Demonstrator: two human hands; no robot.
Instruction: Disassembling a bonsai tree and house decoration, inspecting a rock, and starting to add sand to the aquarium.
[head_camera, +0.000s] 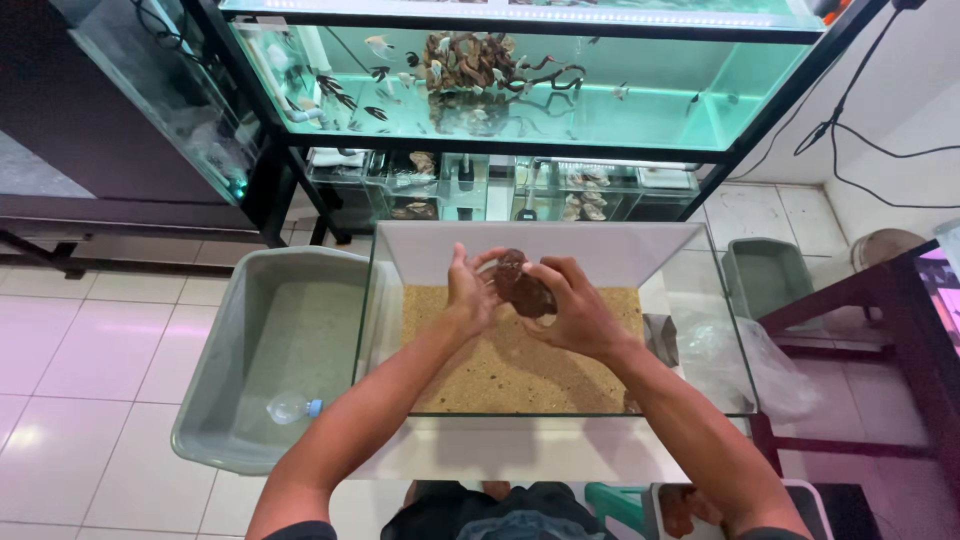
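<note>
Both hands gripped a brown rock (522, 287): left hand (468, 290) cupping its left side, right hand (570, 305) clasping its right, above the sand (520, 370) in a glass tank (700, 330).

Head camera looks steeply down, close over the glass tank (700, 300).

Glass tank (700, 300) at frame centre with sand (520, 370) inside, tub (215, 400) to its left holding a bottle (292, 407), stocked aquarium (520, 80) behind at top.
</note>
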